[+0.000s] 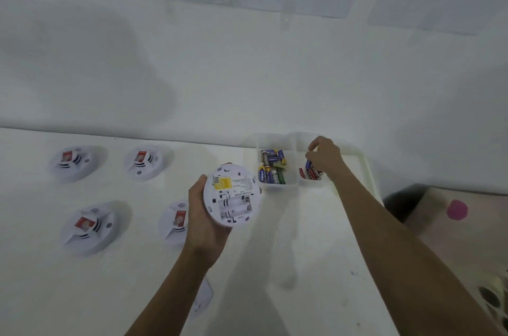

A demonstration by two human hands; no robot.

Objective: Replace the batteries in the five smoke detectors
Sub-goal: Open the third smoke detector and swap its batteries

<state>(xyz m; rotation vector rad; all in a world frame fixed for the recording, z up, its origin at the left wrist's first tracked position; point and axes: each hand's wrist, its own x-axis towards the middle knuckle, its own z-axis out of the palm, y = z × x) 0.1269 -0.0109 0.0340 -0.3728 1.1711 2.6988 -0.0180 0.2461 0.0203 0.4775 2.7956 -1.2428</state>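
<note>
Five detectors (pixel 77 162) (one in left hand (pixel 204 214)), two battery tubs (pixel 276 189)

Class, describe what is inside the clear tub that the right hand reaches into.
Several red batteries; the right hand pinches a blue battery there. The hand hides the far part of the tub.

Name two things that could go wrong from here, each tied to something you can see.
1. The left tub and right tub stand side by side and both hold batteries, so the battery pinched by the right hand may get mixed up, spent for fresh.
2. The left hand alone holds the open detector tilted above the table; it might slip.
</note>
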